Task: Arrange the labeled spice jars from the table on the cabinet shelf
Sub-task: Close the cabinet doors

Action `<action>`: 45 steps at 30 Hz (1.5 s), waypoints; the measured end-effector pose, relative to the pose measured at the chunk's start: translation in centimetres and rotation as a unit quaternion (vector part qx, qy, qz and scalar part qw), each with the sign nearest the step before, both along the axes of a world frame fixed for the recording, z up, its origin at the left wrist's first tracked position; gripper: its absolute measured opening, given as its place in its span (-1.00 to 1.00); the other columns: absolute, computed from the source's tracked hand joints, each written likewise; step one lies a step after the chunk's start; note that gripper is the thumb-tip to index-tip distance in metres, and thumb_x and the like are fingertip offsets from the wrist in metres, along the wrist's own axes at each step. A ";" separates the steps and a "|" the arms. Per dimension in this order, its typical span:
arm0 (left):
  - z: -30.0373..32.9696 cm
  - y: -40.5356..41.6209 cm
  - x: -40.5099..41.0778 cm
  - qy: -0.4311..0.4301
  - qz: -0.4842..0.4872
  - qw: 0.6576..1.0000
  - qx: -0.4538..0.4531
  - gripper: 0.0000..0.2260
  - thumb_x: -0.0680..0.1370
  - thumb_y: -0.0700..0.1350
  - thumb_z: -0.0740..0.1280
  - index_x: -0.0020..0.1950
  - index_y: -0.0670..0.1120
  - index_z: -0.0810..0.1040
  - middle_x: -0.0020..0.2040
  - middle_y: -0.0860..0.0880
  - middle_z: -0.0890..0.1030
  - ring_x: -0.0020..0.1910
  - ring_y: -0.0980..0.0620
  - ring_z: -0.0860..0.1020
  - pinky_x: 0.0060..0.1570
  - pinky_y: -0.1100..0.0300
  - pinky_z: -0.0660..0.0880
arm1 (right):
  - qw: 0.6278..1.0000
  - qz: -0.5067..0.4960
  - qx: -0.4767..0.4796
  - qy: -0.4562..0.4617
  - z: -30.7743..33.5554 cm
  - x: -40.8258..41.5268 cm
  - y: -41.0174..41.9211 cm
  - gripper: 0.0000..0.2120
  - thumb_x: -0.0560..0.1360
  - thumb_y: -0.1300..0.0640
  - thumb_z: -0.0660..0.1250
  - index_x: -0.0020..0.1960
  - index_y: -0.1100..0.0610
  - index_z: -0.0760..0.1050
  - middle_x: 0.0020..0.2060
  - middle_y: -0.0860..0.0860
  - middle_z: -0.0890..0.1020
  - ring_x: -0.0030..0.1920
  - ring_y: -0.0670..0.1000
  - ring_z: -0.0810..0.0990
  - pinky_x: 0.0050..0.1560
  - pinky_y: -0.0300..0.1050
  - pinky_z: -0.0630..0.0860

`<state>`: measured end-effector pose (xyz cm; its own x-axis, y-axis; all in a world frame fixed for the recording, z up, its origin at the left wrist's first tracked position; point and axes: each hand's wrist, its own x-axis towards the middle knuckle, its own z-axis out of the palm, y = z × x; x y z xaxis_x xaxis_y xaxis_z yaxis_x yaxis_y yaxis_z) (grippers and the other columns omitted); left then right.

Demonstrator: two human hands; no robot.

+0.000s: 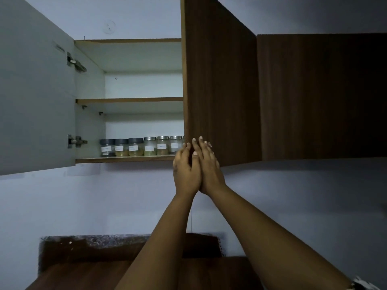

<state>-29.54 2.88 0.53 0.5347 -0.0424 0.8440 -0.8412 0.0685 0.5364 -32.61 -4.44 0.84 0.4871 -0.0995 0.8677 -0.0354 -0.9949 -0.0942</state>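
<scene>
Both hands, left hand (185,170) and right hand (209,166), press flat-fingered on the door (219,80); jars (140,146) sit on the shelf (125,159) just left.

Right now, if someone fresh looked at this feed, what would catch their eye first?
Two raised hands, the left hand and right hand, side by side against the lower edge of the brown cabinet door at centre, fingers straight. Left of them, a row of labeled spice jars lines the bottom shelf; the shelf above shows nothing.
</scene>
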 end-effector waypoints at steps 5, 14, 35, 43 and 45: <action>0.0 -0.9 10.4 0.027 0.009 1.000 0.005 -0.57 0.63 -0.11 0.20 0.51 -0.07 0.30 0.48 -0.02 0.36 0.44 0.03 0.34 0.38 0.13 0.32 | 0.995 -0.070 -0.062 0.021 0.5 10.3 -1.5 -0.18 0.56 -0.05 0.24 0.59 0.01 -0.25 0.57 0.02 -0.23 0.57 0.04 -0.21 0.54 0.07 -0.13; 1.5 -4.3 26.2 0.124 -0.099 0.987 0.010 -0.59 0.64 -0.06 0.20 0.49 -0.06 0.33 0.44 -0.03 0.43 0.41 -0.01 0.40 0.36 -0.07 0.40 | 0.983 -0.178 -0.037 0.034 -0.3 26.3 -4.9 -0.12 0.42 -0.13 0.36 0.59 0.03 -0.02 0.58 0.07 0.01 0.56 0.14 -0.02 0.42 0.38 0.07; -1.9 -0.5 28.4 -0.211 0.206 0.921 0.254 -0.53 0.61 -0.06 0.04 0.44 -0.25 0.38 0.43 -0.21 0.42 0.47 -0.16 0.32 0.49 -0.11 -0.07 | 0.965 -0.170 0.037 0.195 -1.7 26.0 -1.5 -0.07 0.52 -0.03 0.30 0.57 0.03 -0.35 0.53 0.09 -0.34 0.54 0.16 -0.33 0.52 0.16 -0.21; -6.0 12.1 20.3 -0.132 0.214 0.950 0.187 -0.53 0.59 -0.06 0.07 0.51 -0.12 0.31 0.52 -0.08 0.30 0.50 -0.19 0.26 0.43 -0.15 0.20 | 0.986 -0.136 0.086 0.040 -4.9 18.9 10.4 -0.39 0.63 -0.15 -0.01 0.57 0.13 0.02 0.55 0.09 0.12 0.56 0.10 -0.03 0.54 0.10 -0.13; -6.6 15.2 18.5 -0.124 0.218 0.951 0.180 -0.52 0.60 -0.07 0.12 0.54 -0.11 0.25 0.55 -0.07 0.23 0.52 -0.14 0.21 0.45 -0.09 0.16 | 0.987 -0.153 0.032 0.023 -5.6 17.7 13.4 -0.40 0.62 -0.13 0.02 0.57 0.14 0.07 0.54 0.11 0.17 0.56 0.13 0.02 0.53 0.15 -0.10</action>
<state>-11.01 18.07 -6.08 0.3535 -0.1729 0.9193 -0.8517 -0.4659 0.2399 -14.95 8.98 -4.73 0.4642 -0.3016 0.8328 -0.3386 -0.9292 -0.1478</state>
